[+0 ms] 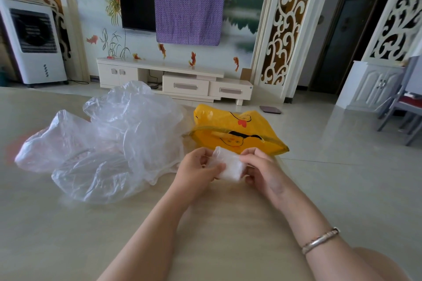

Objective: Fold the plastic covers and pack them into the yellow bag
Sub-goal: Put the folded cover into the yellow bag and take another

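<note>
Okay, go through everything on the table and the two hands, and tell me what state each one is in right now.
Folded plastic cover: compacted into a small wad, gripped between both hands above the table.
Loose plastic covers: unfolded, crumpled in a heap on the table.
Yellow bag: lying on its side, mouth facing the hands.
Left hand: pinching the wad.
Right hand: pinching the wad.

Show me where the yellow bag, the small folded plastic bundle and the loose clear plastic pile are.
Yellow plastic bag (249, 126): head view, on its printed upper side.
Small folded clear plastic bundle (229, 164): head view, centre, between both hands.
Loose clear plastic cover pile (109, 143): head view, crumpled middle.
</note>
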